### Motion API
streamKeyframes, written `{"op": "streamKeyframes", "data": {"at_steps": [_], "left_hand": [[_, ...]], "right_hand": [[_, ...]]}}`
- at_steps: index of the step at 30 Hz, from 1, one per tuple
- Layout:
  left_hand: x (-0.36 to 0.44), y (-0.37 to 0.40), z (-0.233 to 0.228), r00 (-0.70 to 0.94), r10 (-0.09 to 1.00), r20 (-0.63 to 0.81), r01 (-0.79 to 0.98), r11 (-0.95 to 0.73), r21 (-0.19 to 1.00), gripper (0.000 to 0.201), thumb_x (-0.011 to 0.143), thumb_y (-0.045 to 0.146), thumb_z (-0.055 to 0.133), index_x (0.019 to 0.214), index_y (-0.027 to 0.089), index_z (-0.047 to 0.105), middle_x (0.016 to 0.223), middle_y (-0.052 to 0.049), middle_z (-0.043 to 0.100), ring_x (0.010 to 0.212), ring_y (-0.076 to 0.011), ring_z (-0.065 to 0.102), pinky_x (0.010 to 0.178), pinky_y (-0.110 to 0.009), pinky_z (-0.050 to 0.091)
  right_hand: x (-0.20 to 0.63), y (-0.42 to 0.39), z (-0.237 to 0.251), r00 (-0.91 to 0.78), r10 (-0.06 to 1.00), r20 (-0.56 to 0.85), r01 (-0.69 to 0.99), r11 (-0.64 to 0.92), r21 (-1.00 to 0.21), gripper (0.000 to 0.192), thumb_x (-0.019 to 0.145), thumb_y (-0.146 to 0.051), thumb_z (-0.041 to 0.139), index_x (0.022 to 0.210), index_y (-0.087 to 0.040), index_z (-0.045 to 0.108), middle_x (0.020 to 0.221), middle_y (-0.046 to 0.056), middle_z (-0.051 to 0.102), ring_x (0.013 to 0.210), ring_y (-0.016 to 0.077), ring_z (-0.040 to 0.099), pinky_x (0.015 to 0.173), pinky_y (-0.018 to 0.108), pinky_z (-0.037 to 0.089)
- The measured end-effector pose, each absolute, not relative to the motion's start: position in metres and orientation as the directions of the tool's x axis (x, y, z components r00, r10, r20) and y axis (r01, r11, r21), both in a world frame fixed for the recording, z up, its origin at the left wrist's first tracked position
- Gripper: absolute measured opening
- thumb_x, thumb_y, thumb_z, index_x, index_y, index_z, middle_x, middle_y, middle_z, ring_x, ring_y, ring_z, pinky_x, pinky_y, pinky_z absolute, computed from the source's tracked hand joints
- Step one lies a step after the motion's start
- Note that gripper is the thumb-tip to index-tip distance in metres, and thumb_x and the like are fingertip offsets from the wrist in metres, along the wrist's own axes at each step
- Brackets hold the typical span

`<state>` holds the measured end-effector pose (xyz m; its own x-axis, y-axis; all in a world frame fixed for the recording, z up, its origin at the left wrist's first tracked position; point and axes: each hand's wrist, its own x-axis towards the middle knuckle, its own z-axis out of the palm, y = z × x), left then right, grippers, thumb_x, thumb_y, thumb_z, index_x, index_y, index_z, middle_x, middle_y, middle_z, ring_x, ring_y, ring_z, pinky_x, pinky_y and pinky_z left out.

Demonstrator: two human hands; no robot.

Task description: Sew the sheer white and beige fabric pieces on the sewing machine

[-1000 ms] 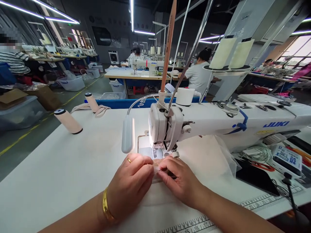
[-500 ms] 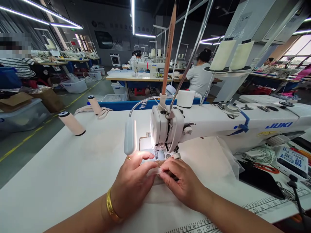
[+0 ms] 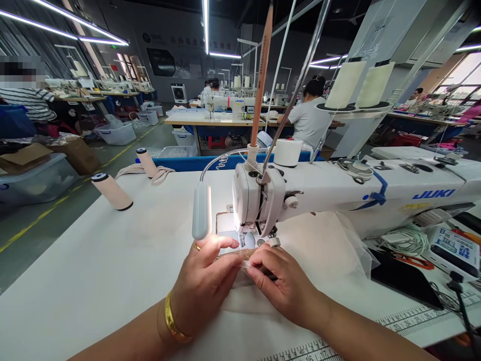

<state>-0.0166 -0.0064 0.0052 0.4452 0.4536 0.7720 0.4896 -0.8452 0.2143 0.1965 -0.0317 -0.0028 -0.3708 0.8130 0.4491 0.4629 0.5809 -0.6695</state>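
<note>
Just in front of the needle area of a white sewing machine [image 3: 257, 200], both hands pinch a piece of sheer pale fabric [image 3: 246, 264]. My left hand [image 3: 210, 273], with a gold bangle at the wrist, grips the fabric edge between thumb and fingers, its index finger reaching toward the presser foot [image 3: 242, 239]. Close beside it, my right hand [image 3: 280, 281] pinches the same edge with thumb and index finger. More sheer fabric [image 3: 319, 240] spreads over the table under the machine arm. The fingers partly hide the fabric between them.
A lamp [image 3: 202, 213] hangs left of the needle. Two thread cones [image 3: 111, 191] stand at the table's left. On the right lie a black phone-like slab [image 3: 406, 281], a coiled white cable [image 3: 404, 240] and a printed ruler [image 3: 409, 318]. Co-workers sit at machines behind.
The fabric edge between my fingers has flattened and drawn in, where a small loop showed before. Both hands stay almost in place.
</note>
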Motion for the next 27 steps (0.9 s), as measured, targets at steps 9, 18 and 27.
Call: {"op": "streamKeyframes", "data": {"at_steps": [9,18,27], "left_hand": [[-0.0175,-0.0071,0.0064,0.412,0.427,0.805,0.496,-0.846,0.195,0.021,0.091,0.001,0.065,0.097,0.019,0.075,0.11,-0.007,0.068,0.099,-0.0209,0.059,0.089,-0.035,0.047],[-0.017,-0.008,0.0072,0.417,0.431,0.8,0.515,-0.837,0.182,0.02,0.091,0.003,0.063,0.093,0.02,0.075,0.107,-0.007,0.07,0.096,-0.0214,0.06,0.088,-0.036,0.048],[-0.0169,-0.008,0.0086,0.435,0.429,0.792,0.496,-0.848,0.187,0.022,0.09,0.0,0.063,0.093,0.019,0.073,0.108,-0.006,0.069,0.095,-0.0205,0.056,0.088,-0.034,0.046]], "right_hand": [[0.1951,-0.0316,-0.0022,-0.371,0.809,0.456,0.47,0.587,-0.659,0.015,0.102,-0.021,0.052,0.087,-0.024,0.051,0.075,-0.004,0.053,0.07,0.0154,0.05,0.078,0.032,0.044],[0.1958,-0.0333,-0.0009,-0.374,0.809,0.454,0.46,0.587,-0.666,0.015,0.102,-0.021,0.052,0.087,-0.024,0.051,0.076,-0.003,0.056,0.071,0.0158,0.052,0.08,0.033,0.045],[0.1948,-0.0327,-0.0012,-0.373,0.81,0.453,0.461,0.586,-0.667,0.015,0.102,-0.021,0.053,0.087,-0.024,0.052,0.076,-0.004,0.055,0.071,0.0153,0.051,0.076,0.032,0.042]]}}
